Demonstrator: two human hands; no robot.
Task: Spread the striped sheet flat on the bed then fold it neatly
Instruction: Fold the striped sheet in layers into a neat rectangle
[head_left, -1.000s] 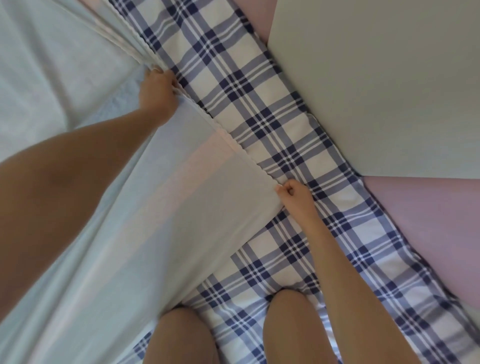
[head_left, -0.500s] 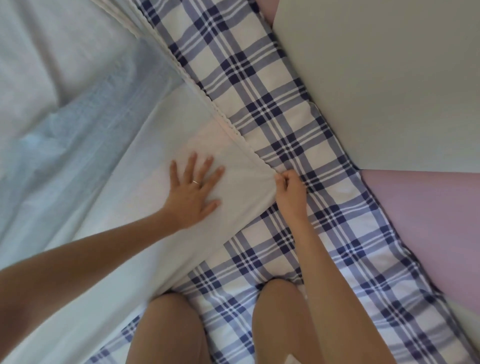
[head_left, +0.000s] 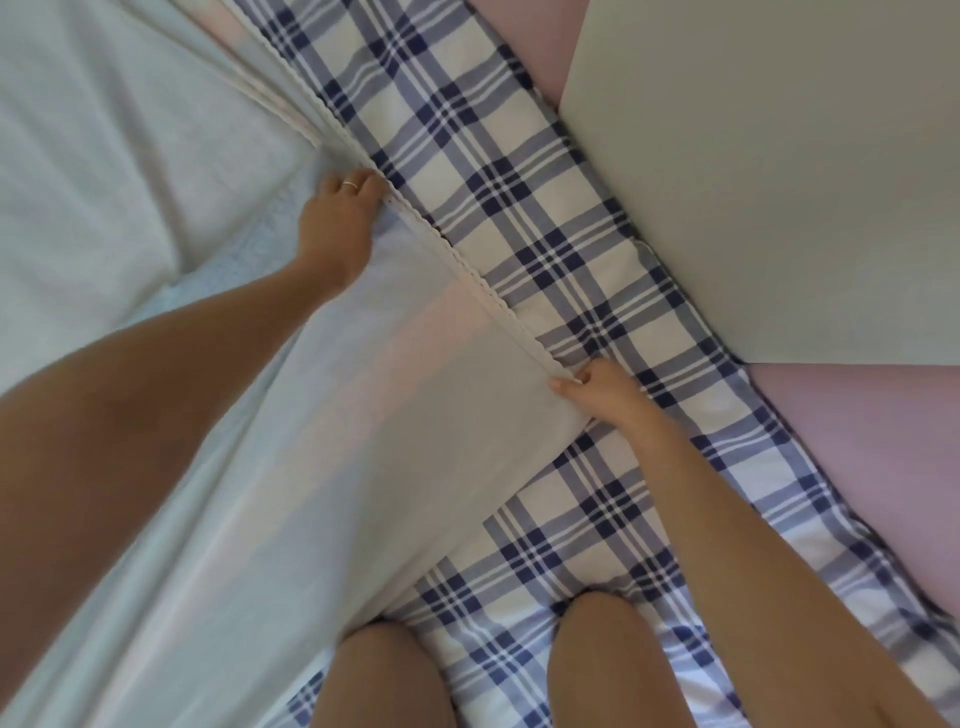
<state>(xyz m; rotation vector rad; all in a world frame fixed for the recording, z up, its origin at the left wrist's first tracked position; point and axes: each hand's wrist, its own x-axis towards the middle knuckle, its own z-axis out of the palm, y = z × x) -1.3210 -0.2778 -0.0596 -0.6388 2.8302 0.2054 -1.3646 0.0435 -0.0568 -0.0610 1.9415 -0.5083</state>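
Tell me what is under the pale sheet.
The plaid bedcover passes under the sheet at its corner and trimmed edge. What lies beneath the rest is covered.

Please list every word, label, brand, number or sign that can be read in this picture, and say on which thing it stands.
There are none: no readable text shows anywhere.
The striped sheet, the checked cover and the grey panel carry no words, numbers or labels in this view.
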